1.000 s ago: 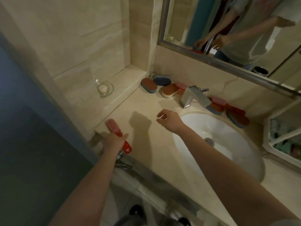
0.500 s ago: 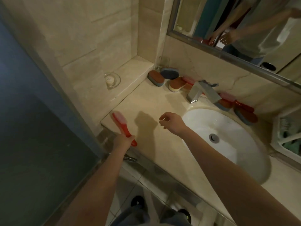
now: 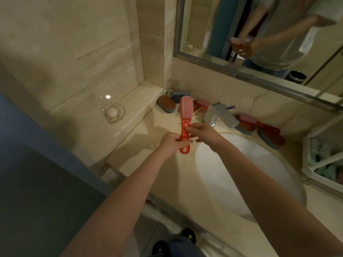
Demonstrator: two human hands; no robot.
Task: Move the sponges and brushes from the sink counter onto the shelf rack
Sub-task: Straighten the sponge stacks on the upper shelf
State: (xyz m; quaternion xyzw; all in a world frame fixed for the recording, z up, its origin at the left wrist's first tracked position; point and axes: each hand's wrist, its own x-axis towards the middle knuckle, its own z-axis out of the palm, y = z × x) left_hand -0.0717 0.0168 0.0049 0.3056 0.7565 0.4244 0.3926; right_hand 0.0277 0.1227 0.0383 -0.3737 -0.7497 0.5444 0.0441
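A red-handled brush (image 3: 185, 115) with pink bristles is held upright above the counter. My left hand (image 3: 171, 144) grips the lower handle. My right hand (image 3: 202, 132) pinches the handle just above it with thumb and fingertips. Along the back wall lie several sponges and brushes: an orange-and-blue sponge (image 3: 166, 104), a blue sponge (image 3: 180, 95), a pink brush (image 3: 202, 103) behind the tap, and further right a pink brush (image 3: 247, 118) and an orange sponge (image 3: 272, 139). The white shelf rack (image 3: 315, 169) stands at the right edge, partly cut off.
The white sink basin (image 3: 241, 173) lies under my right forearm, with a chrome tap (image 3: 220, 115) behind it. A glass dish (image 3: 113, 113) sits on the raised ledge at left. A mirror (image 3: 259, 34) hangs above. A dark glass panel (image 3: 37, 182) borders the left.
My left hand lifted the red brush off the counter's left corner and carried it right and up. My right hand moved in and took hold of its handle.
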